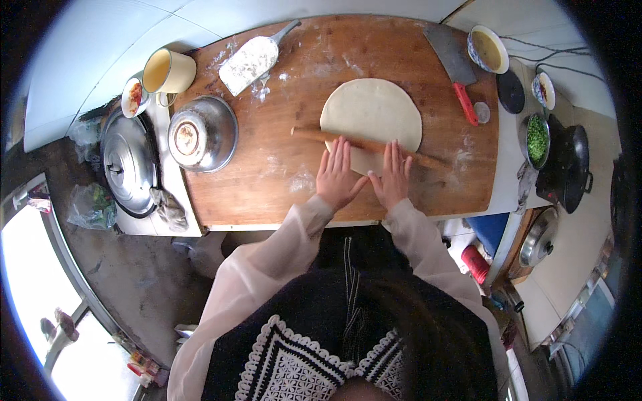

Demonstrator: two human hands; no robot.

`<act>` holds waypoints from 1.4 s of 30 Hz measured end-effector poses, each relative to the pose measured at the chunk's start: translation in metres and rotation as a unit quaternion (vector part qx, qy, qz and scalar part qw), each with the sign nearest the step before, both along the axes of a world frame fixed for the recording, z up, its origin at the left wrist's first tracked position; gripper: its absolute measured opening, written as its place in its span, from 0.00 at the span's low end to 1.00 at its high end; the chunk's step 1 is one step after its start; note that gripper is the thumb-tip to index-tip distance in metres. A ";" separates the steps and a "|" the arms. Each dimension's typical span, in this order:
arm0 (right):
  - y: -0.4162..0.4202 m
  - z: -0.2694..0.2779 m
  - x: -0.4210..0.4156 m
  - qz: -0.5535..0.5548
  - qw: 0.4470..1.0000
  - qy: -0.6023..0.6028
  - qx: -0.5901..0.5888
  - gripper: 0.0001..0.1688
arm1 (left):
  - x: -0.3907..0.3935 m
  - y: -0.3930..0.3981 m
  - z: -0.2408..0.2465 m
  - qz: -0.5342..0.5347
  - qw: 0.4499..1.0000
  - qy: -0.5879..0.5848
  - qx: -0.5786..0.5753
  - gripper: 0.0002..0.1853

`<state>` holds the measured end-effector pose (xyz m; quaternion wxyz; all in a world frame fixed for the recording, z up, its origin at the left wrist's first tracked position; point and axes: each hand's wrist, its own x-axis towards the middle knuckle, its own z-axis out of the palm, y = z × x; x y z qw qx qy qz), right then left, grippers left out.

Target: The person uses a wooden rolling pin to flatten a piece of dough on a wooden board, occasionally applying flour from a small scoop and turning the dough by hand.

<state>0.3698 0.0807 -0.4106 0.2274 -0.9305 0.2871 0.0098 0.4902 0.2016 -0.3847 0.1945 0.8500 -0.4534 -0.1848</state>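
Note:
A round, flat sheet of dough (pixel 372 109) lies on a large wooden board (pixel 251 195). Across its near part rests a thin wooden rolling pin (pixel 372 143), slanting down to the right. My left hand (pixel 338 173) is flat, its fingertips on the pin and its fingers straight and close together. My right hand (pixel 392 173) presses the pin in the same way, further right. Both thumbs point inward and almost meet. Neither hand wraps around the pin. The hands and pin cover some of the dough's near edge.
Left on the board are an overturned metal bowl (pixel 215 133) and a scoop of flour (pixel 249 60); a yellow enamel mug (pixel 175 71) stands behind. A cleaver (pixel 454 60) with a red handle lies right, near a bowl of liquid (pixel 487 49) and chopped greens (pixel 537 140).

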 end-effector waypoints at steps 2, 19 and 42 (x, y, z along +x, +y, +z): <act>-0.037 0.005 -0.002 -0.013 0.995 -0.008 -0.100 0.49 | 0.007 0.006 0.009 -0.013 0.999 -0.029 -0.006 0.48; 0.035 -0.037 -0.103 -0.004 0.996 -0.031 -0.086 0.43 | -0.008 0.100 -0.004 0.076 0.994 -0.060 0.040 0.48; -0.091 -0.032 0.047 -0.138 0.970 -0.052 -0.194 0.44 | 0.115 -0.056 -0.064 0.032 0.980 -0.191 -0.049 0.50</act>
